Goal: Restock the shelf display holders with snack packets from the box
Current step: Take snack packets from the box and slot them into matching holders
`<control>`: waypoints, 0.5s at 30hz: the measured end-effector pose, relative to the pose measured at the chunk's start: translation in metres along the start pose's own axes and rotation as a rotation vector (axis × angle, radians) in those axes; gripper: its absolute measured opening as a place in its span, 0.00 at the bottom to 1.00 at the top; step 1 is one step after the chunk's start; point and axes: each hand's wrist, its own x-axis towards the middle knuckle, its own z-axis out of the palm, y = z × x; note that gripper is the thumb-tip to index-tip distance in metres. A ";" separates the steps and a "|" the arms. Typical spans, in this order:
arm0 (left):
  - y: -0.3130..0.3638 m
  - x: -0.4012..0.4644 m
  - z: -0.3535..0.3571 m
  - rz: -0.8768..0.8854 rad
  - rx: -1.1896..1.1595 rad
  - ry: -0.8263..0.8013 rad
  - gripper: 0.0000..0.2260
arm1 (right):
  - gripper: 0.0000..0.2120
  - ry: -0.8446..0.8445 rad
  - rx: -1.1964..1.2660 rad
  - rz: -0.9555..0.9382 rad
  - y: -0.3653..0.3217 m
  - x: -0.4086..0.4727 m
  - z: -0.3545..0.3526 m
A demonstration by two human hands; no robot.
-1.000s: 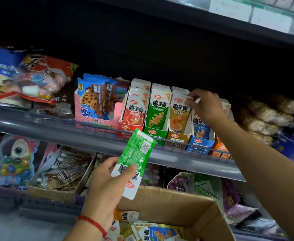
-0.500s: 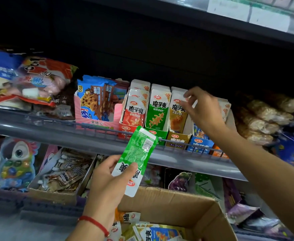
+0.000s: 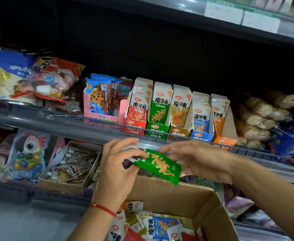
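The cardboard box [image 3: 168, 193] is cut off by the bottom edge. The left hand [image 3: 118, 169] hides the green packet [image 3: 160, 166] upper end. Bags right of the display holders [image 3: 179, 131] are blurred.

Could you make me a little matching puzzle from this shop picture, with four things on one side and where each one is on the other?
Things:
1. green packet
2. box
3. orange holder
4. parrot pack

Places:
A. lower shelf, far left
B. between the two hands
C. last in the holder row, right end
D. below the hands, full of packets

Pairs: 1-B, 2-D, 3-C, 4-A
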 end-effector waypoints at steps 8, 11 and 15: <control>0.021 -0.009 0.002 -0.729 -1.034 -0.011 0.13 | 0.20 0.237 0.115 -0.236 0.066 0.011 0.024; 0.024 -0.013 0.007 -0.664 -0.883 -0.055 0.14 | 0.19 0.286 -0.046 -0.238 0.073 0.013 0.033; 0.020 -0.016 0.012 -0.431 -0.369 -0.193 0.22 | 0.28 0.419 -0.561 -0.429 0.048 0.010 0.034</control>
